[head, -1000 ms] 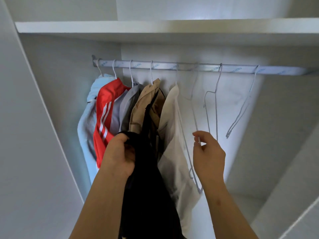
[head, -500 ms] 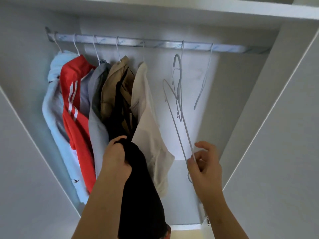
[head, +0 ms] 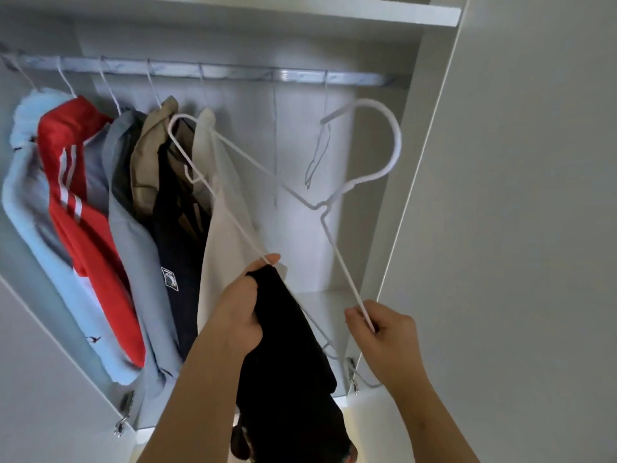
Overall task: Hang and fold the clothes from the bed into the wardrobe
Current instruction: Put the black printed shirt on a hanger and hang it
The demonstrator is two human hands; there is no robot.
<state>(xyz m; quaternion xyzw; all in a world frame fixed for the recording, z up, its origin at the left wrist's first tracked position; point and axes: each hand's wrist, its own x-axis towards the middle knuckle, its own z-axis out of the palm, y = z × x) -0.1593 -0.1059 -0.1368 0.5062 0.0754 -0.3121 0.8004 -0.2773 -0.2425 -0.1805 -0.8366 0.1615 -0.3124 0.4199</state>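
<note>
White hanger (head: 399,145) now off the rail (head: 233,70) (right hand (head: 384,329) gripping it).

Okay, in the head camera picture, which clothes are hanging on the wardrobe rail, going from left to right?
light blue hoodie → red jacket with white stripes → grey top → tan garment → navy garment with a small patch → cream garment

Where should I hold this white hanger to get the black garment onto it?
Best grip the hanger at its twisted neck under the hook, coming from the right. The right hand pinches one thin arm near its end and the frame sits tilted; the neck leaves both arms free for the garment in the left hand.
</note>
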